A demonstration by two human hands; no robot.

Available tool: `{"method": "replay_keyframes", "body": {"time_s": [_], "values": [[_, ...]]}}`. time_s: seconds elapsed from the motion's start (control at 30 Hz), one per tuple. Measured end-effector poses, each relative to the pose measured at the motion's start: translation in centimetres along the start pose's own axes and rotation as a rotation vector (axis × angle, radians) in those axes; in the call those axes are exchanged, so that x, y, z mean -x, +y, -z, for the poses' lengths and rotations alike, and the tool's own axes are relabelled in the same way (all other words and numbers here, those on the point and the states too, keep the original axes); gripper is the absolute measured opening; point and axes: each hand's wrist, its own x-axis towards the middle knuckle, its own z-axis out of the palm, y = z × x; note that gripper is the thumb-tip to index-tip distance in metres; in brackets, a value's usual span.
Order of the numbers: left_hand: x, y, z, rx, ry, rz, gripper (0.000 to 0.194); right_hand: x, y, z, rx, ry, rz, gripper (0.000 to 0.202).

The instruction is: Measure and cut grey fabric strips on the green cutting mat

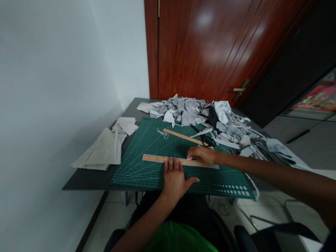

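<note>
A wooden ruler (153,158) lies across the green cutting mat (147,175), over a narrow pale strip of fabric (215,166) whose edges show along it. My left hand (174,178) is flat, its fingertips pressing on the ruler's middle and its thumb stretched out to the right. Just right of it, my right hand (201,155) is closed at the ruler's far edge. A small pale bit shows at its fingertips, too small to name. Beyond the hands lie a second wooden ruler (180,135) and black-handled scissors (208,140).
Grey and white fabric scraps (190,110) are heaped along the table's back and right side. Folded beige cloth (101,150) lies at the left edge, near the white wall (65,87). A tangle of thread (163,133) rests on the mat. Behind stands a wooden door (199,52).
</note>
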Motion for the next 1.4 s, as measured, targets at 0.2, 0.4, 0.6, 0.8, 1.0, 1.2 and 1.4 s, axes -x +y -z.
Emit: {"method": "replay_keyframes", "body": {"time_s": [0.2,0.4,0.6,0.8,1.0,1.2,1.4], "values": [[-0.1,0.0,0.4,-0.021,-0.010,-0.016,0.106,2.4,0.4,0.4,0.001,-0.009,-0.044,0.021],[-0.2,0.0,0.5,-0.049,-0.020,-0.031,0.110,4.3,0.4,0.9,-0.014,0.001,-0.107,0.021],[-0.3,-0.1,0.4,-0.049,-0.019,-0.031,0.109,6.1,0.4,1.5,-0.044,-0.002,-0.152,0.023],[-0.3,-0.2,0.2,-0.050,-0.004,-0.030,0.108,7.3,0.3,1.8,-0.074,0.027,-0.191,0.022],[-0.3,-0.1,0.4,-0.061,-0.021,-0.037,0.110,8.0,0.5,1.4,-0.071,0.053,-0.210,0.023],[0.0,0.1,0.4,-0.032,-0.033,-0.005,0.116,8.0,0.0,0.5,-0.067,0.105,-0.230,0.027],[0.2,0.3,0.0,0.001,-0.002,0.011,0.117,6.6,-0.3,-0.6,-0.065,0.153,-0.261,0.025]]}}
